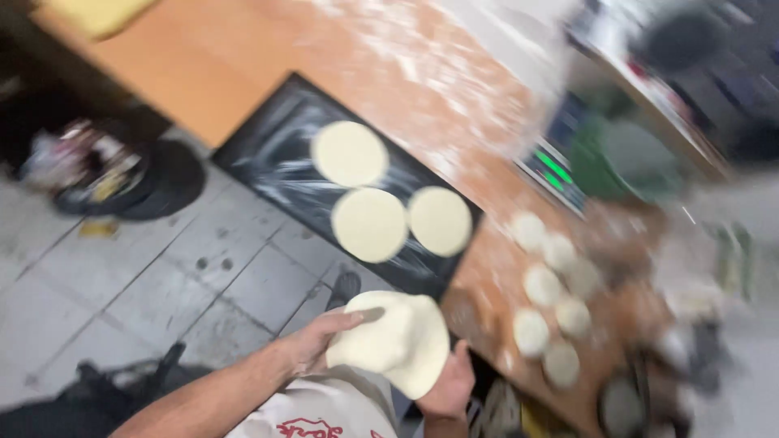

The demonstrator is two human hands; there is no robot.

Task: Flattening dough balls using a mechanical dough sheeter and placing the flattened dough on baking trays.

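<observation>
Flour-dusted wooden counter [454,89] runs across the upper frame with a black tray [268,154] bearing three flat dough rounds [370,224] and small dough balls [542,285] at right, while low at centre my left hand [312,341] and right hand [448,385] grip a stretched dough disc [393,341], fingers curled around its edges.

left hand [320,341]: holds one edge of a flattened dough round [393,342], fingers on top.
right hand [448,385]: supports the same round from beneath.
black tray [268,150]: lies on the floured wooden table [219,57], carrying three flat dough discs [370,224].
dough balls [545,285]: clustered on the table right of the tray.
scale [553,169]: blurred, green lit display.
</observation>
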